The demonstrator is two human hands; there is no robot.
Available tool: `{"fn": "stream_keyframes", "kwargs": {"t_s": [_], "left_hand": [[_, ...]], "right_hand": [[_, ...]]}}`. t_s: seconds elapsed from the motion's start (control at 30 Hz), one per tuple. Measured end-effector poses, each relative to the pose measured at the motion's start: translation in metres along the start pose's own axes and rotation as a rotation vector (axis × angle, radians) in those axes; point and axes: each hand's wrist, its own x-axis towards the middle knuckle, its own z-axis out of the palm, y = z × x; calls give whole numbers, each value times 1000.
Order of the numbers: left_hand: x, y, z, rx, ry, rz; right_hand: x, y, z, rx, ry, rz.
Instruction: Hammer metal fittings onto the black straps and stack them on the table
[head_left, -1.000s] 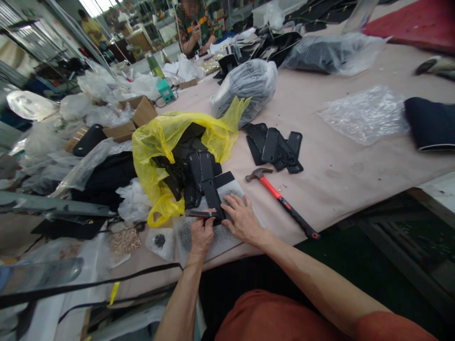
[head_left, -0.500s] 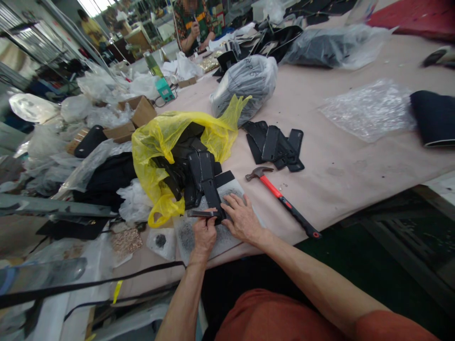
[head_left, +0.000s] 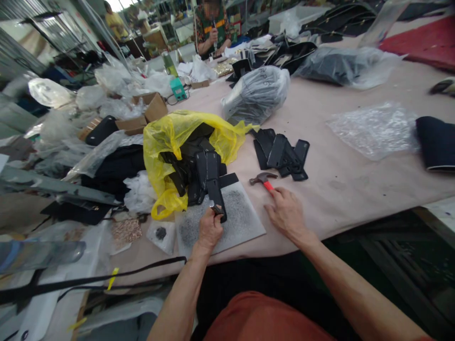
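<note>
The worktop (head_left: 330, 194) carries a dull pink-beige covering, marked with small dark specks and smudges. A pale, grey-speckled slab (head_left: 243, 215) lies just inside the near edge. A black piece (head_left: 215, 194) extends onto the slab from the yellow plastic bag (head_left: 161, 139), which holds similar pieces. Left hand (head_left: 210, 228): fingers closed around a short metal tool (head_left: 216, 209), positioned at the near end of the black piece; contact between the two cannot be determined. Right hand (head_left: 287, 213): laid over the handle of the claw hammer (head_left: 263, 178), right of the slab; tightness of grip cannot be determined. A loose pile of black pieces (head_left: 282, 154) lies beyond the hammer. A red sheet (head_left: 423, 42) occupies the far right corner. Room: a person in a patterned top (head_left: 220, 31) is at the far edge; a person in yellow (head_left: 116, 24) is farther back, left. Writing: the grey plastic bag (head_left: 256, 97) bears dark characters; a "P" is legible, the remainder uncertain.
</note>
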Motion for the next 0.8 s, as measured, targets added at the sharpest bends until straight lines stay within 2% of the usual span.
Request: {"fn": "stream_keyframes", "kwargs": {"t_s": [0.1, 0.2, 0.27, 0.3, 0.37, 0.43, 0.53, 0.6, 0.67, 0.73, 0.8], "left_hand": [[-1, 2, -1, 17, -26, -10], [-2, 4, -2, 14, -23, -26], [-2, 5, -3, 1, -10, -29], [-2, 5, -3, -5, -5, -28], [-3, 5, -3, -16, 7, -23], [-3, 4, -2, -28, 21, -20], [-3, 2, -2, -47, 39, -8], [-3, 1, -1, -41, 42, 3], [-3, 0, 0, -21, 39, 10], [-3, 0, 1, 4, 39, 10], [-3, -1, 2, 28, 32, 7]], "right_hand": [[-3, 31, -7, 1, -114, 150], [-4, 38, -11, 500, -326, 452], [-4, 30, -14, 831, -502, 594], [-4, 25, -17, 924, -565, 618], [-3, 10, -26, 973, -609, 613], [-1, -7, -42, 1009, -571, 619], [4, -38, -82, 1037, -331, 473], [6, -57, -112, 956, -86, 242], [6, -71, -134, 757, 127, 18], [4, -77, -144, 501, 172, -192], [1, -78, -146, 244, 46, -368]]}}
